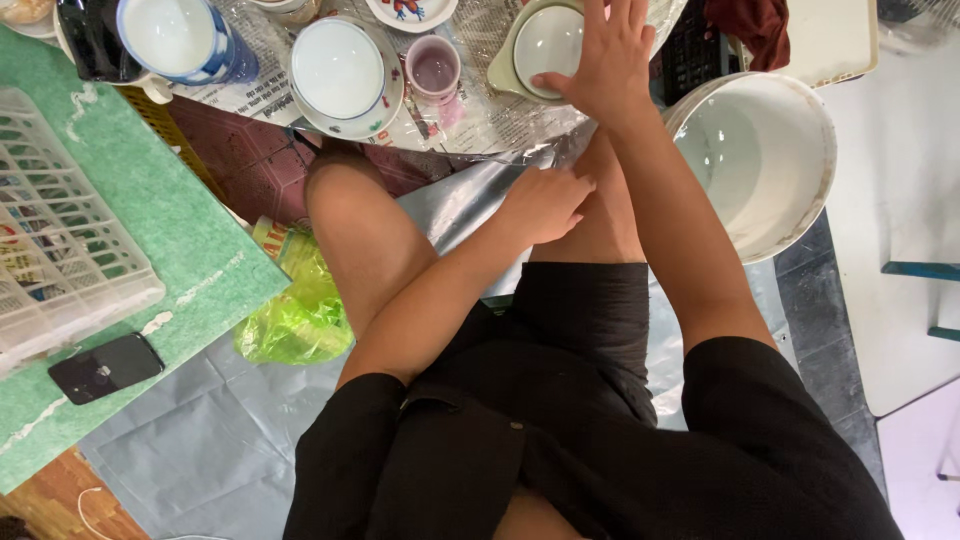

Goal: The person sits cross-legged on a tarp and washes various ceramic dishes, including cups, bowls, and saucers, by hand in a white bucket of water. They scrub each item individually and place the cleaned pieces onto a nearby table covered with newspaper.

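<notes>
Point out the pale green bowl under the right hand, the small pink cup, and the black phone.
pale green bowl [545, 45], head view, on its white inside.
small pink cup [434, 68], head view, on its inside bottom.
black phone [105, 367], head view, on the middle of its back.

Right hand [605, 60] on bowl [545, 45]; basin [770, 170] right; cup [435, 70] left.

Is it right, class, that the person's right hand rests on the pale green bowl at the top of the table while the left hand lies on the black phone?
Not quite. The head view shows the right hand on the pale green bowl, but the left hand rests against the person's own knee, not on the black phone, which lies untouched on the green board.
</notes>
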